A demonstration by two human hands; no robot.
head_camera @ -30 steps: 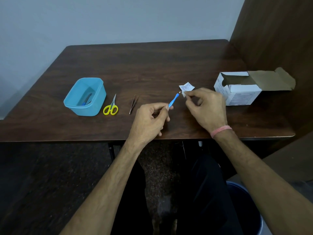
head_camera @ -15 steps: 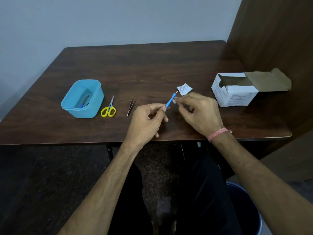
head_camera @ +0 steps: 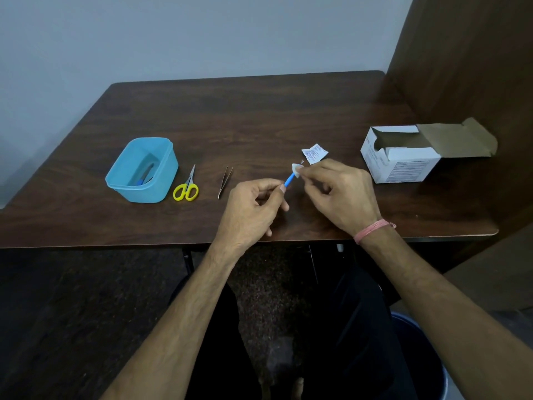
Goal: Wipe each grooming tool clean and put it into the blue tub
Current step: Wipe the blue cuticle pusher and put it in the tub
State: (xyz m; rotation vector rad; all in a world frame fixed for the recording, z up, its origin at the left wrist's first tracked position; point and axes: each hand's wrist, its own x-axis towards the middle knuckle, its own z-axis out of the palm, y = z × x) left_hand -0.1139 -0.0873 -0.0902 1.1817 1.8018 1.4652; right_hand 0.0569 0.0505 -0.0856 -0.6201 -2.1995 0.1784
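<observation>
Head view: the left hand pinches the blue tool by its near end, steadying it so the right hand can pinch a wipe round its far tip. The tub waits far left.

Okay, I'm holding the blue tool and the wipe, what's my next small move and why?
Probably draw the white wipe, pinched in the right hand, down the blue-handled tool toward the left hand: the wipe sits only at its tip, so the handle looks unwiped.
</observation>
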